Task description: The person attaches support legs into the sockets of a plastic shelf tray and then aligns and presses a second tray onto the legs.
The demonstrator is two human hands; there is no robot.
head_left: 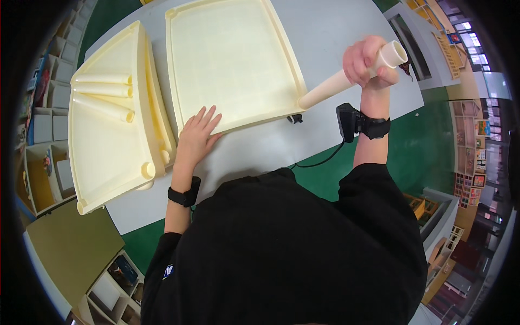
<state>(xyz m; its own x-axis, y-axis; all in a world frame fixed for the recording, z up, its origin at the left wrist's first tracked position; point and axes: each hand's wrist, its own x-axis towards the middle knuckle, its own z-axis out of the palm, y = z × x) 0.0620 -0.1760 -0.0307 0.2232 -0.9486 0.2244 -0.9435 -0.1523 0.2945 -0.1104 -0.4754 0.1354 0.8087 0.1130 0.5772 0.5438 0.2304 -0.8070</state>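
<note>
A cream plastic shelf tray [233,59] with a raised rim lies on the table in front of me. My left hand [199,132] rests flat on its near left corner, fingers spread. At the tray's near right corner stands a cream plastic tube [331,88], tilted toward the right; its lower end meets the corner socket. My right hand [371,60] is wrapped round the tube near its open top end. Whether the tube is seated in the socket I cannot tell.
To the left lie stacked cream trays [103,157] with several loose tubes [103,89] on top. All rest on a pale grey table [346,27]. A black cable [322,162] runs from my right wrist strap. Shelves [51,130] line the left side.
</note>
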